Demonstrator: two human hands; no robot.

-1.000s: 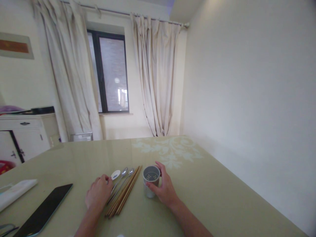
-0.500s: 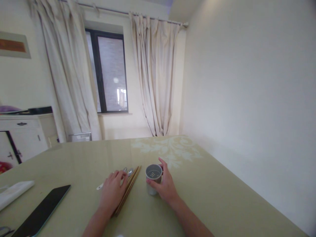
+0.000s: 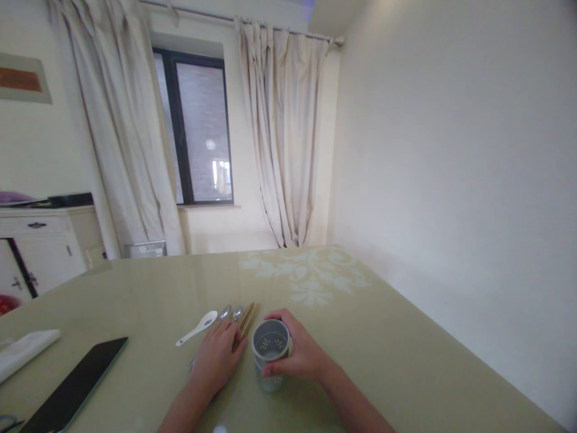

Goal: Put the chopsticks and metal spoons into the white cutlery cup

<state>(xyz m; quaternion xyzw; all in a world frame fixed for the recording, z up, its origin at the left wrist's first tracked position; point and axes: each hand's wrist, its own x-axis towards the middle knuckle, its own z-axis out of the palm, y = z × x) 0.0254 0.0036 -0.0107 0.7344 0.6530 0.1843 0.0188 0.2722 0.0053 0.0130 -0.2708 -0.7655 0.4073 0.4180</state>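
Note:
My right hand [image 3: 300, 352] is closed around a grey utensil holder [image 3: 269, 385], thumb in front and fingers behind. The holder is nearly upright, its round mouth facing me and small holes showing in its bottom. Just left of it, my left hand [image 3: 217, 356] is closed over a bundle of wooden chopsticks [image 3: 249, 319], whose tips stick out past the fingers; the rest of the bundle is hidden. Two metal spoons [image 3: 226, 312] lie by those fingers, their handles mostly covered. Beyond the hand, a white soup spoon [image 3: 198, 328] with a blue mark rests on the table.
The pale green table [image 3: 406, 337] meets the wall on the right. On its left lie a black flat panel [image 3: 76, 385] and a white object [image 3: 27, 352]. Part of a dark looped thing [image 3: 9, 422] shows at the lower left corner. A white cabinet [image 3: 45, 246] stands beyond.
The utensil holder and my right hand have come nearer and slightly left. My left hand has shifted right and down over the chopsticks, uncovering the white soup spoon.

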